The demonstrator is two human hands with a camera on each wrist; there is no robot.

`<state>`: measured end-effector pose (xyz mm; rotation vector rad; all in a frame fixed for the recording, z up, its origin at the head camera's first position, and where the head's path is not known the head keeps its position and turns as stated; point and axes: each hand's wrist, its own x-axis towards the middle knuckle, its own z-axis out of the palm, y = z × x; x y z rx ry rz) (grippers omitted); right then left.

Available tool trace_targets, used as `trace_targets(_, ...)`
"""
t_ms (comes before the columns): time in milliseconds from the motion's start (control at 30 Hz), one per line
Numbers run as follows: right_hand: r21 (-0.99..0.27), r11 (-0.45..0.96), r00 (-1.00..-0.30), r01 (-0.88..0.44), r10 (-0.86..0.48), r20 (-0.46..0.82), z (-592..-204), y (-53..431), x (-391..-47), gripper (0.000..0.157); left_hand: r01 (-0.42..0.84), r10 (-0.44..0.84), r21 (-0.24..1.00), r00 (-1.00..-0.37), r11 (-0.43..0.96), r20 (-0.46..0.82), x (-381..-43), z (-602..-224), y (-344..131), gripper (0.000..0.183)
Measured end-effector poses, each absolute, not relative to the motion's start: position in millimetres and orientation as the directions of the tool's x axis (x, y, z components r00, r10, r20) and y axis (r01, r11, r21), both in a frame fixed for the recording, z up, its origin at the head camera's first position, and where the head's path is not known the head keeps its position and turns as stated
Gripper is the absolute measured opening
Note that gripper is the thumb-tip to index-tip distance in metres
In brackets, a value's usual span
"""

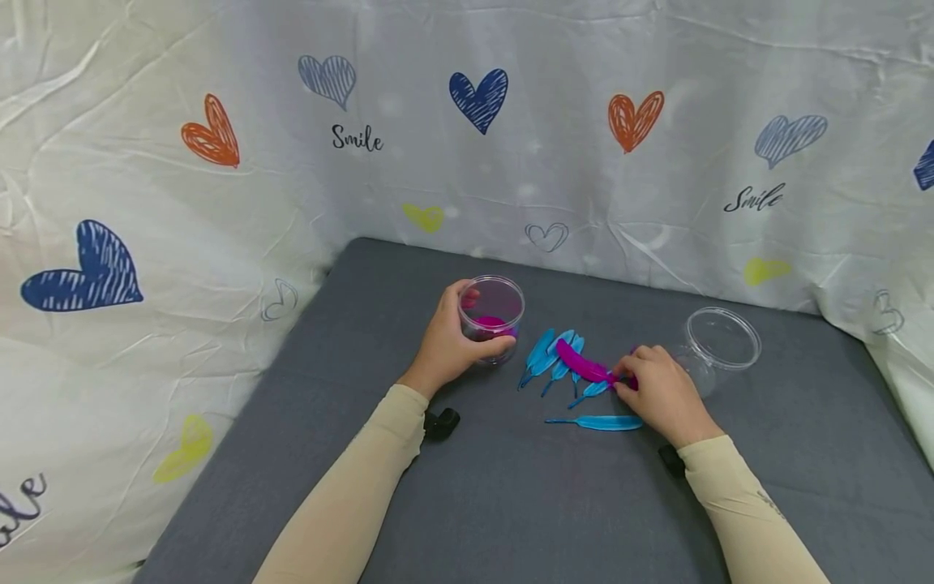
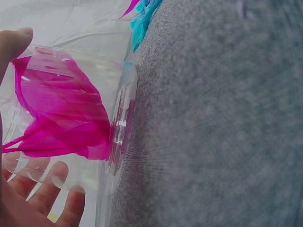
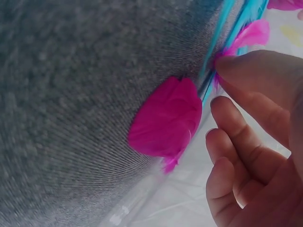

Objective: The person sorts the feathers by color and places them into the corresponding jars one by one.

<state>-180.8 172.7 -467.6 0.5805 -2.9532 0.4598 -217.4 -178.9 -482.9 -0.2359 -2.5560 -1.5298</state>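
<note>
- L hand (image 1: pixel 454 345): reaches fwd, clamped round the side of a clear tub (image 1: pixel 523 308). Thumb on the near side, fingers round the other; in the L wrist view the lower fingers are spread.
- Tub: inside the L hand's grip, upright, mouth up, base rim down at the grey cloth (image 1: pixel 554 503). Magenta feathers (image 1: pixel 490 322) inside, btwn thumb & fingers as seen thru the wall.
- R hand (image 1: pixel 664 393): reaches fwd & inward, palm side down. Thumb + index tips together, pinching a magenta feather (image 1: pixel 580 362) nr its narrow fluffy end; other fingers loosely bent below (R wrist view).
- Pinched feather: runs L from the R fingertips, over the blue feathers (image 1: pixel 541 350) in head view. Can't tell if it touches them.
- Loose magenta feather (image 3: pixel 165 120): just beside the R hand's fingers, on the cloth.
- Blue feathers: btwn the 2 hands, some overlapping, L of R fingertips.
- Single blue feather (image 1: pixel 609 422): just nearer the person than R fingertips, lying sideways, apart from the rest.
- 2nd clear tub (image 1: pixel 730 365): just beyond & R of the R hand, partly hidden by it, mouth up.
</note>
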Motion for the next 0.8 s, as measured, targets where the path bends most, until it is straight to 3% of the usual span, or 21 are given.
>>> trace_targets(800,-0.307,0.839,-0.879,-0.449,-0.352,0.322,-459.7,170.5,-175.1,0.005,0.195,0.052,0.861,-0.980,0.470,0.194,-216.9,-481.7,-178.4,0.112)
